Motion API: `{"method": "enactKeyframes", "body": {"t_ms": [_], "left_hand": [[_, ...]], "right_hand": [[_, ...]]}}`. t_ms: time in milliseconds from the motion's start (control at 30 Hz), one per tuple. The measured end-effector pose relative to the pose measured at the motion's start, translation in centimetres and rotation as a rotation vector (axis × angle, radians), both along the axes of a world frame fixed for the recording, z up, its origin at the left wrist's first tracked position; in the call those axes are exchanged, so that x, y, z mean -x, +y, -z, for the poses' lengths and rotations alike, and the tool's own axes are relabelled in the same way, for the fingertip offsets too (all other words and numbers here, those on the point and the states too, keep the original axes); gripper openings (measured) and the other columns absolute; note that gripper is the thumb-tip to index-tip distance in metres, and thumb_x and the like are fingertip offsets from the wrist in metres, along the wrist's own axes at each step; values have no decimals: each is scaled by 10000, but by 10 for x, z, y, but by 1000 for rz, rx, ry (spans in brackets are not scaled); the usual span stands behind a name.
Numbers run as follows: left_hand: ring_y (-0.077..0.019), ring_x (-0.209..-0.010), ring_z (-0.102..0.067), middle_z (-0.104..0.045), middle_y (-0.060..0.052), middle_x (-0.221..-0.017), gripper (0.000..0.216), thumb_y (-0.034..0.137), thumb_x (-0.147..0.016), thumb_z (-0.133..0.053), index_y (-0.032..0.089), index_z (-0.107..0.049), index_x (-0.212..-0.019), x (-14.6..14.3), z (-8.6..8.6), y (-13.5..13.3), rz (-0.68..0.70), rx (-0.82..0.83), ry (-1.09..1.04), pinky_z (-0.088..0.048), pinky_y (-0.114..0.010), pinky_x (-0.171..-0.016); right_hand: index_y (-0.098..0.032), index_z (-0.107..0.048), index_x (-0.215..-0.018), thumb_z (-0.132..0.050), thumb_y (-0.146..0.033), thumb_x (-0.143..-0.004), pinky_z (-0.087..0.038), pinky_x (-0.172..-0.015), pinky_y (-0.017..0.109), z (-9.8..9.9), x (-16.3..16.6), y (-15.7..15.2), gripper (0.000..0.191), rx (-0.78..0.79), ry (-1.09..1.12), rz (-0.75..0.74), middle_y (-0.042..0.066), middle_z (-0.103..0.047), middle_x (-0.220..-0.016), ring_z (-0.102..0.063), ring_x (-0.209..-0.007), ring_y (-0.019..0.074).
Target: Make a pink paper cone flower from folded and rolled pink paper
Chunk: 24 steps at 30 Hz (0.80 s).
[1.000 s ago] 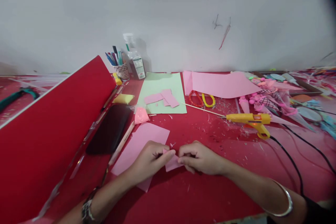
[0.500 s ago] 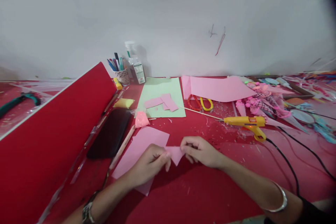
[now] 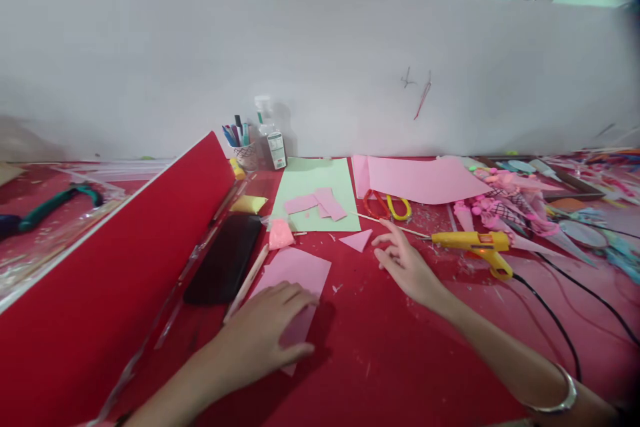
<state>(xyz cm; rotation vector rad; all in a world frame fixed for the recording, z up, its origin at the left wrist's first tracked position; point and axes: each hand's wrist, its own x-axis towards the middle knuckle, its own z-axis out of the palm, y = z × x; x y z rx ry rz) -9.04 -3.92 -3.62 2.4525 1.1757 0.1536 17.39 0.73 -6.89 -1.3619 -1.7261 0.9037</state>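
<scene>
My left hand (image 3: 267,337) lies flat with fingers spread on a pink paper sheet (image 3: 300,273) on the red tabletop. My right hand (image 3: 406,263) hovers open just above the table, fingers stretched toward a small pink paper triangle (image 3: 357,240) that lies loose a little to its left. A thin wooden stick (image 3: 390,225) runs past its fingertips. A yellow glue gun (image 3: 475,243) rests just right of that hand.
A green sheet (image 3: 315,180) with pink scraps, scissors (image 3: 387,205), a large pink sheet (image 3: 425,177), a pen cup (image 3: 243,147) and a bottle (image 3: 273,140) line the white wall. A red board (image 3: 110,273) leans at left beside a black phone (image 3: 225,257). Pink cones (image 3: 505,197) and cables lie at right.
Both hands let go of the small folded pink piece. It now lies as a triangle farther back; my left hand dropped flat onto the pink sheet, my right opened and moved back-right.
</scene>
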Motion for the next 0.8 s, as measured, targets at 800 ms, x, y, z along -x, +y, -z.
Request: {"method": "enactKeyframes", "body": {"t_ms": [800], "left_hand": [[-123, -538, -459, -544, 0, -611, 297, 157, -893, -279, 166, -534, -740, 4, 11, -7, 186, -543, -14, -351, -248, -529]], "right_hand": [[-154, -394, -1201, -524, -369, -775, -376, -864, 321, -22, 43, -42, 495, -388, -608, -709, 99, -472, -1126, -412, -1022, 202]]}}
